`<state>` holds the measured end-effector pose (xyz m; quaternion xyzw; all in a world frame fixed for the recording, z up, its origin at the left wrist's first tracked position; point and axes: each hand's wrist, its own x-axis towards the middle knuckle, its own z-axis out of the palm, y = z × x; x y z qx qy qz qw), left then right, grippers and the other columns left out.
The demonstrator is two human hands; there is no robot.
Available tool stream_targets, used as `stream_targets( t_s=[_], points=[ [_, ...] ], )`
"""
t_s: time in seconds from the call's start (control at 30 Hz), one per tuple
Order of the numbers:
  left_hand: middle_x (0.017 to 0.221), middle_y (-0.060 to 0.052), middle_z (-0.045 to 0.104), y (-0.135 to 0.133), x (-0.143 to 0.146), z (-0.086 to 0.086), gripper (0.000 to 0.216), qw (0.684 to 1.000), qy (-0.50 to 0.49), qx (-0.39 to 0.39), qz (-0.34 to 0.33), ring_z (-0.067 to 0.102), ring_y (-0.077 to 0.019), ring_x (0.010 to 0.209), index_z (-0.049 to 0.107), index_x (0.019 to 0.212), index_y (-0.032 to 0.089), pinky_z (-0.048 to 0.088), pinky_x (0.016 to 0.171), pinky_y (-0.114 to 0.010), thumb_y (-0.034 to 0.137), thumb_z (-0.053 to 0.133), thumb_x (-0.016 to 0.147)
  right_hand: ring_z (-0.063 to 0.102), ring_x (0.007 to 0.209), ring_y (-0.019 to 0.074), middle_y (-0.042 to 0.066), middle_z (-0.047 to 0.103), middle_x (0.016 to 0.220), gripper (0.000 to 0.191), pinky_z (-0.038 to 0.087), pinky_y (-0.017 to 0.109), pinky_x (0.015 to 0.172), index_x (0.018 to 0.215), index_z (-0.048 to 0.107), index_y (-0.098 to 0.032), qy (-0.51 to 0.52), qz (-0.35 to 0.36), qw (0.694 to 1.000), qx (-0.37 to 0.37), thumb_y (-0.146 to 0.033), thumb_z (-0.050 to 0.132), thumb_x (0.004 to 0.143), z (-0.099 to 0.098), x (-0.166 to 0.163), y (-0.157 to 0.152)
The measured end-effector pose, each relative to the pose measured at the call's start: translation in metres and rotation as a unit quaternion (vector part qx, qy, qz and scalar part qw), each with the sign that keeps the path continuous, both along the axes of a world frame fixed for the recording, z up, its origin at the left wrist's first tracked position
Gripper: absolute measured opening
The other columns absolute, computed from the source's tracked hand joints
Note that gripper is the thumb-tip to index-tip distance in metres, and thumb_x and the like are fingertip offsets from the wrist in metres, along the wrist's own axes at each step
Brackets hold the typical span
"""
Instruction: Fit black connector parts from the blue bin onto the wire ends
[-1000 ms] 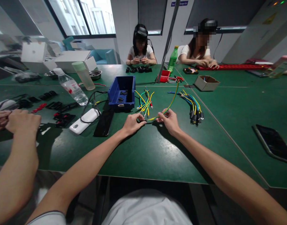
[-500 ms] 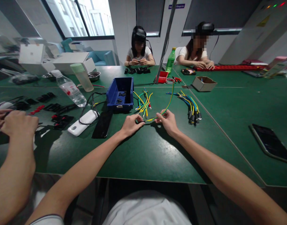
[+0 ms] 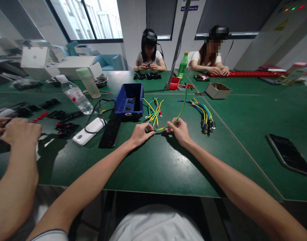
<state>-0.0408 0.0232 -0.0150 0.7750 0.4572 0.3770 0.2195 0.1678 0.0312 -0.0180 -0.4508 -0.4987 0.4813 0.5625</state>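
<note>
My left hand (image 3: pixel 140 133) rests on the green table (image 3: pixel 155 160), fingers pinched on a small black part at the near end of a yellow-green wire (image 3: pixel 181 108). My right hand (image 3: pixel 178 130) pinches the same wire a little further along; the wire arcs up and away toward the back. Loose coloured wires (image 3: pixel 153 108) lie just behind my hands. A bundle of wires with black ends (image 3: pixel 205 115) lies to the right. A blue bin (image 3: pixel 129 98) with small black parts stands behind my left hand.
A black phone (image 3: pixel 110 131), a white power bank (image 3: pixel 88 130), a water bottle (image 3: pixel 74 94) and black and red parts (image 3: pixel 65 129) lie left. Another phone (image 3: pixel 289 154) lies right. A co-worker's hands (image 3: pixel 15 130) work at far left; two people sit across. A cardboard box (image 3: pixel 218 89) stands behind.
Nothing has visibly changed apart from a slight shift of the view; both hands stay pinched on the wire in the same place.
</note>
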Motion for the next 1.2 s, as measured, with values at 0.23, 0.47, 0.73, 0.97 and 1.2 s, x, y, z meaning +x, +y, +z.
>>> stream_targets(
  t_s=[0.23, 0.47, 0.73, 0.97, 1.2],
  points=[
    [0.076, -0.003, 0.07, 0.0005, 0.0002, -0.0006, 0.011, 1.0, -0.002, -0.003, 0.0, 0.065, -0.0151, 0.071, 0.065, 0.076, 0.015, 0.048, 0.065, -0.025, 0.024, 0.07, 0.073, 0.067, 0.058, 0.0181, -0.004, 0.06, 0.064, 0.034, 0.057, 0.031, 0.057, 0.082, 0.046, -0.023, -0.009, 0.002, 1.0, 0.002, -0.039, 0.073, 0.069, -0.0032, 0.0004, 0.0017],
    [0.077, -0.003, 0.07, 0.0012, -0.0003, -0.0021, 0.01, 1.0, 0.003, 0.0, -0.004, 0.065, -0.0155, 0.072, 0.065, 0.076, 0.015, 0.048, 0.065, -0.025, 0.024, 0.07, 0.073, 0.067, 0.057, 0.0188, -0.004, 0.06, 0.065, 0.035, 0.057, 0.032, 0.055, 0.082, 0.046, -0.023, -0.012, 0.002, 1.0, 0.003, -0.041, 0.073, 0.068, -0.0014, -0.0005, 0.0003],
    [0.076, -0.002, 0.07, 0.0005, 0.0004, -0.0019, 0.011, 1.0, -0.001, -0.001, -0.003, 0.065, -0.0147, 0.07, 0.065, 0.076, 0.016, 0.048, 0.064, -0.025, 0.025, 0.069, 0.074, 0.068, 0.058, 0.0192, -0.004, 0.061, 0.065, 0.036, 0.057, 0.032, 0.056, 0.084, 0.046, -0.023, -0.008, 0.007, 1.0, 0.0, -0.041, 0.073, 0.068, -0.0011, -0.0013, -0.0005],
    [0.075, -0.002, 0.07, -0.0005, 0.0008, -0.0003, 0.012, 1.0, 0.003, 0.003, -0.005, 0.064, -0.015, 0.069, 0.064, 0.075, 0.016, 0.049, 0.065, -0.026, 0.026, 0.069, 0.073, 0.068, 0.058, 0.0197, -0.004, 0.059, 0.063, 0.035, 0.057, 0.033, 0.055, 0.082, 0.046, -0.023, -0.012, 0.01, 1.0, -0.001, -0.042, 0.072, 0.068, -0.002, -0.0019, 0.0],
    [0.075, -0.002, 0.07, 0.0, 0.001, -0.0003, 0.012, 1.0, 0.007, -0.003, -0.002, 0.063, -0.0144, 0.067, 0.065, 0.075, 0.016, 0.049, 0.066, -0.026, 0.027, 0.07, 0.073, 0.068, 0.059, 0.0195, -0.005, 0.059, 0.065, 0.033, 0.058, 0.034, 0.057, 0.081, 0.047, -0.023, -0.002, 0.021, 1.0, 0.001, -0.039, 0.072, 0.068, -0.0024, -0.0012, -0.0003]
  ],
)
